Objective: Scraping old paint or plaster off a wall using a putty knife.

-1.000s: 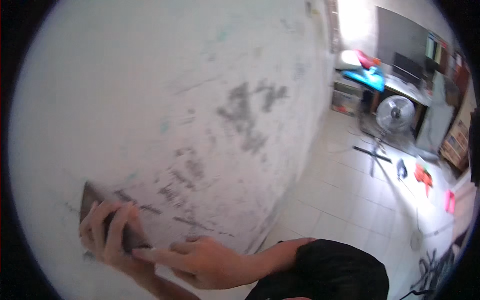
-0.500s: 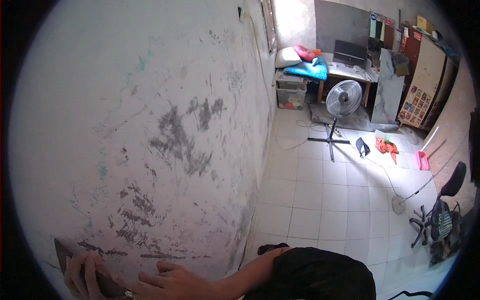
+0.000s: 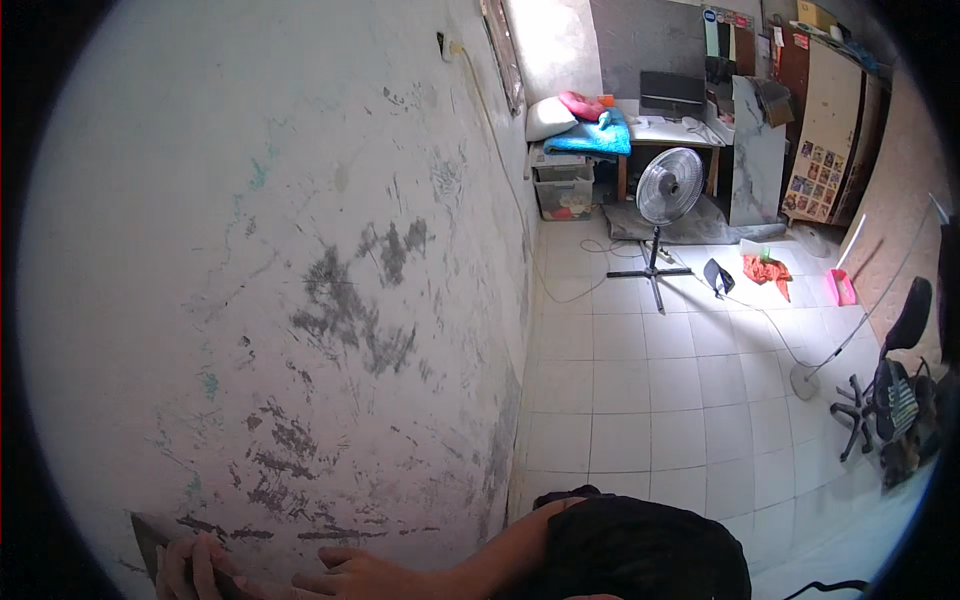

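At the lower left, low on the wall (image 3: pixel 420 320), a dark flat piece with a pointed corner (image 3: pixel 146 538) lies close against the paint. It looks like a scraper blade or a stiff sheet; which one I cannot tell. Bent over its edge are the fingers of my left hand (image 3: pixel 190 570), closed on it. My right hand (image 3: pixel 375 577) reaches in from the right with its fingers stretched and apart, pointing at the piece's lower end. The picture's lower edge cuts off part of both hands. Dark scraped patches (image 3: pixel 335 295) and streaks mark the white wall above them.
A standing fan (image 3: pixel 670 187) is on the white tiled floor (image 3: pixel 625 385), its cable trailing. Beyond it are a desk with a monitor (image 3: pixel 672 94), a plastic bin (image 3: pixel 565 193) and a wardrobe (image 3: pixel 828 130). An office chair (image 3: pixel 895 385), a cap (image 3: pixel 718 277) and orange cloth (image 3: pixel 766 272) lie rightward.
The view has shifted slightly, so the room sits a little differently in it. Both hands and the dark flat piece appear lower and a little farther right in the picture.
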